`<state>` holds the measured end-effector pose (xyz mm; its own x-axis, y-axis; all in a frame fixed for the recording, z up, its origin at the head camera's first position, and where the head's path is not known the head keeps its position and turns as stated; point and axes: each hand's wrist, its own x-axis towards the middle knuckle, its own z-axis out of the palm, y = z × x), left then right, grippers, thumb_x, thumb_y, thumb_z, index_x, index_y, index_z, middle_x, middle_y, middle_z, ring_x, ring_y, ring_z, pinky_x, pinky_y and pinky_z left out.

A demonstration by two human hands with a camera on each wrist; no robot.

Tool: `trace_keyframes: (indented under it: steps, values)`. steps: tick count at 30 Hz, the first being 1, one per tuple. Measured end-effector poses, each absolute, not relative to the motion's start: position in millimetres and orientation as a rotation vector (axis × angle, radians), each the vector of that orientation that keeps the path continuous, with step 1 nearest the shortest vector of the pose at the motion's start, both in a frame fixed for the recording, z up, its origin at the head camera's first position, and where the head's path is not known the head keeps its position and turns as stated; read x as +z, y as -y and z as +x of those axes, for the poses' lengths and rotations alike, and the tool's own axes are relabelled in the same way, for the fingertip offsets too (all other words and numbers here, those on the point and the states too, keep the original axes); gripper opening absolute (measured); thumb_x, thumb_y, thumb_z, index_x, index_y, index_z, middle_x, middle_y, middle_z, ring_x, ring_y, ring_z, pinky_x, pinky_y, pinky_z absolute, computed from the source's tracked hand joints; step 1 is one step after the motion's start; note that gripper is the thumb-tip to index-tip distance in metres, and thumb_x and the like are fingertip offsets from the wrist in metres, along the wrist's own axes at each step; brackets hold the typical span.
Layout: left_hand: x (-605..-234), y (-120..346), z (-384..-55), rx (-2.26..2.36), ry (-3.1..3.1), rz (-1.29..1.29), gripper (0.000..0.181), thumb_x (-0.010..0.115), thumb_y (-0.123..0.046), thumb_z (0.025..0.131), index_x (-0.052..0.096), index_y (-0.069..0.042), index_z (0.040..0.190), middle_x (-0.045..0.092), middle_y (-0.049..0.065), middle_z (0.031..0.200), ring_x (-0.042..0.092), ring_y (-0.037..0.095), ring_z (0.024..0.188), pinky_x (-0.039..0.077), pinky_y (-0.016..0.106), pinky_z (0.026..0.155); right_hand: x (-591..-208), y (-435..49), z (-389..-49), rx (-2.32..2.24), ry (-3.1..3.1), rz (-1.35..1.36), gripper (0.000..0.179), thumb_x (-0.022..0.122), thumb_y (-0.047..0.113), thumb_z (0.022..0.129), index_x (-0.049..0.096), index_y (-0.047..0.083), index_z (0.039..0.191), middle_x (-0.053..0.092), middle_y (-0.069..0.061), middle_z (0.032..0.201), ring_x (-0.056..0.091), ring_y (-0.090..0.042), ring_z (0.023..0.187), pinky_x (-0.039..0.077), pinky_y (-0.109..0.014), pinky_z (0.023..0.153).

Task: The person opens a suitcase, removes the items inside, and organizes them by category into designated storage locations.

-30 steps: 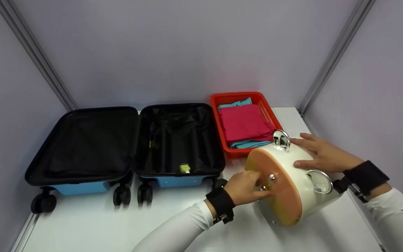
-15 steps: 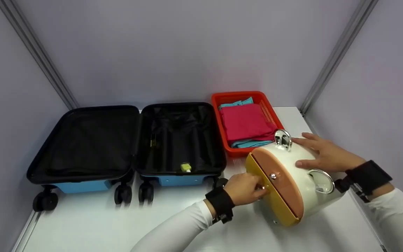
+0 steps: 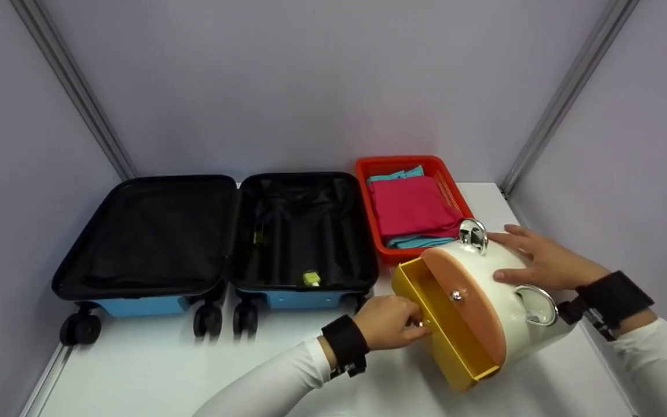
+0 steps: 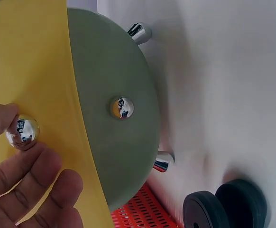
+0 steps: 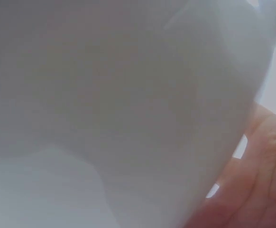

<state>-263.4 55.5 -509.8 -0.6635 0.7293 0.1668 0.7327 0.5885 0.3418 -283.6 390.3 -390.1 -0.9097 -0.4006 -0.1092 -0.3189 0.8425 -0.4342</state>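
Note:
A white drum-shaped cabinet [image 3: 510, 263] with colored drawers stands at the right in the head view. Its yellow drawer [image 3: 448, 362] is pulled partway out, and what shows of the inside is bare. My left hand [image 3: 388, 321] pinches that drawer's silver knob [image 4: 23, 133] between thumb and fingers. Above it, the orange drawer [image 3: 469, 307] is closed; below, in the left wrist view, the green drawer [image 4: 107, 61] is closed too. My right hand [image 3: 550, 260] rests on the cabinet's top with fingers spread, near two silver loops [image 3: 538, 305]. White surface fills most of the right wrist view.
An opened blue suitcase [image 3: 299, 299] with black lining and wheels [image 3: 81, 330] lies to the left. Behind the cabinet, a red basket [image 3: 394, 255] holds folded pink cloth [image 3: 411, 202] and blue cloth [image 3: 420, 240]. Grey walls enclose the white table [image 3: 194, 370].
The yellow drawer has slid out of the cabinet toward the left, drawn by my left hand on its knob. My right hand has stayed on the cabinet top.

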Motion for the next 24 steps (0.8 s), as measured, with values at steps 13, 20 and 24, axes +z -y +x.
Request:
trace_keyframes:
  steps: [13, 20, 24]
  values:
    - [-507.6, -45.7, -258.3, -0.587, 2.785, -1.297, 0.031, 0.071, -0.052, 0.102, 0.079, -0.024, 0.090, 0.076, -0.015, 0.086, 0.062, -0.001, 0.072, 0.043, 0.018, 0.061, -386.1, -396.2, -284.0, -0.610, -2.817, -0.532, 0.081, 0.083, 0.041, 0.096, 0.049, 0.011, 0.163, 0.028, -0.036, 0.171, 0.028, -0.068, 0.152, 0.028, -0.087, 0.113]
    - [-501.3, -39.3, -264.3, -0.632, 2.758, -1.339, 0.036, 0.072, -0.058, 0.100, 0.080, -0.024, 0.093, 0.079, -0.012, 0.092, 0.063, -0.001, 0.075, 0.043, 0.017, 0.062, -386.9, -397.7, -283.2, -0.623, -2.827, -0.542, 0.080, 0.084, 0.038, 0.095, 0.050, 0.010, 0.162, 0.030, -0.037, 0.170, 0.030, -0.068, 0.151, 0.029, -0.086, 0.113]
    - [-480.0, -26.4, -280.2, -0.695, 2.739, -1.286, 0.042, 0.071, -0.062, 0.100, 0.080, -0.022, 0.096, 0.079, -0.010, 0.094, 0.064, 0.003, 0.076, 0.047, 0.021, 0.064, -387.1, -398.9, -281.4, -0.623, -2.832, -0.533, 0.080, 0.084, 0.039, 0.095, 0.050, 0.010, 0.162, 0.030, -0.037, 0.170, 0.028, -0.068, 0.152, 0.028, -0.087, 0.113]
